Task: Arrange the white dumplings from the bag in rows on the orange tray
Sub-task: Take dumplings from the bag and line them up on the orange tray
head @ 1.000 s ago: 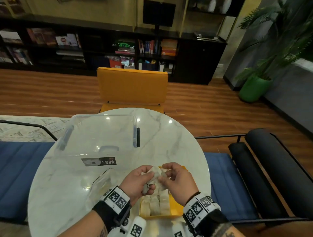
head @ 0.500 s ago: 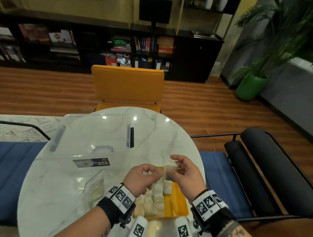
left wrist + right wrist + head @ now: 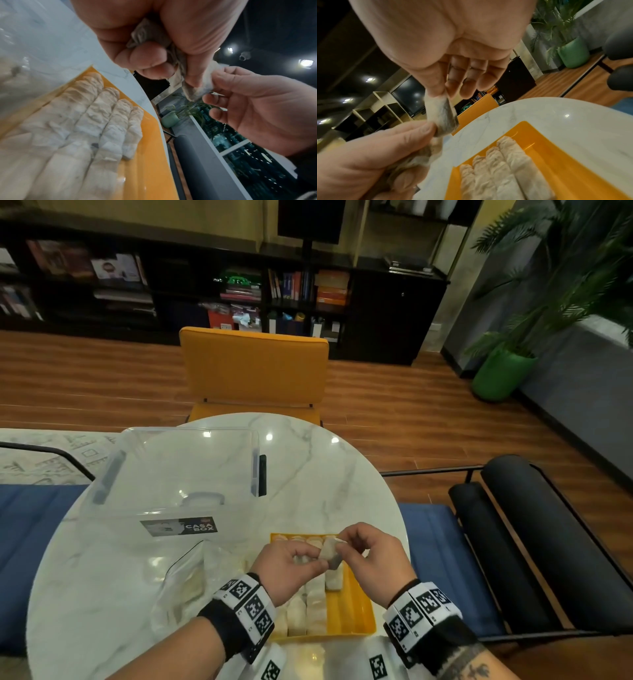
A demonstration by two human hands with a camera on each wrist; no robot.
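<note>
Your right hand (image 3: pixel 440 44) hangs above the marble table (image 3: pixel 573 129), its thumb and forefinger pinching one white dumpling (image 3: pixel 442 115). Your left hand (image 3: pixel 373 159) touches that dumpling's lower end and clutches more dumplings (image 3: pixel 418 161). Below, four rows of dumplings (image 3: pixel 501 174) lie side by side on the orange tray (image 3: pixel 565 159).

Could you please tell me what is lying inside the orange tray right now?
The orange tray holds four rows of white dumplings; its right strip is bare. Both hands hide part of the rows.

Round marble table (image 3: pixel 318 481): clear lidded box (image 3: pixel 171 484), plastic bag (image 3: pixel 185 583), orange tray (image 3: pixel 352 607) of dumplings (image 3: pixel 315 601).
</note>
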